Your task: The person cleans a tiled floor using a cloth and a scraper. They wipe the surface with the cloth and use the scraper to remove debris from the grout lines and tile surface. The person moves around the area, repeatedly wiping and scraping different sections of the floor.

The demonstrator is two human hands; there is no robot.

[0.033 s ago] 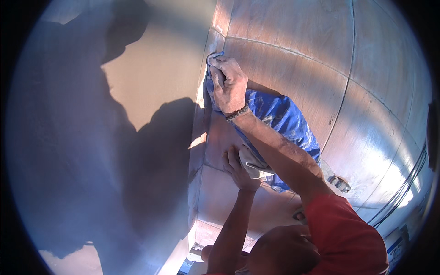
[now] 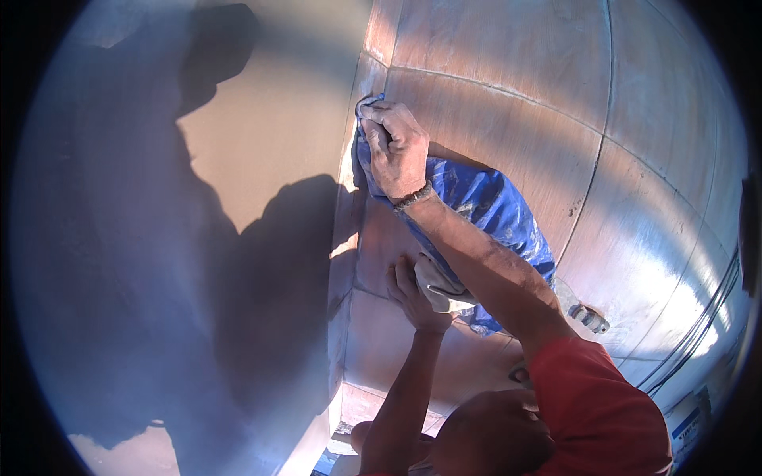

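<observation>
A blue, dust-smeared plastic sheet or bag (image 2: 492, 202) spreads over the brown tiled floor beside the wall. My right hand (image 2: 399, 147) pinches a bunched end of it between thumb and curled fingers. That end is against the narrow tile strip (image 2: 341, 238) along the foot of the wall. Lower down, below the right forearm, my left hand (image 2: 417, 300) is closed round a bunched off-white cloth (image 2: 436, 285) beside the blue sheet. Some of the left fingers are hidden behind the cloth.
A scraper-like tool with a grey handle (image 2: 589, 318) lies on the tiles right of the sheet. Dark cables (image 2: 702, 321) run along the floor at the far right. A white container (image 2: 684, 424) stands at the lower right. The beige wall (image 2: 254, 119) carries large shadows.
</observation>
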